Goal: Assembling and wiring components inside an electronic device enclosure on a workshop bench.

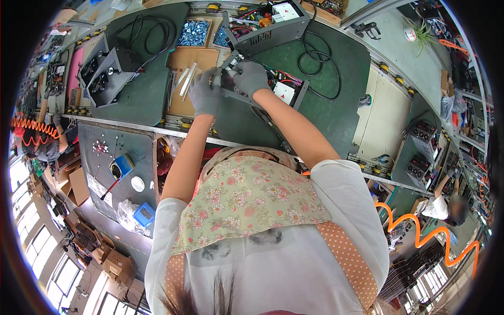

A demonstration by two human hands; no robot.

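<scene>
Both my hands wear grey gloves and work at the left end of an open grey metal case on the green mat. Wires and a white-labelled part show inside it. At the case's left corner, my left hand has its fingers curled; what they grip is hidden. My right hand reaches over the case with bent fingers closed on something small, which I cannot make out. Just beyond stands a second open case with a copper coil and wires inside.
Left of my hands, a cardboard tray holds metal strips. Behind it is a bin of blue screws. Black cable loops on the right. Another open case stands left. Co-workers are at both sides. An orange coiled hose hangs right.
</scene>
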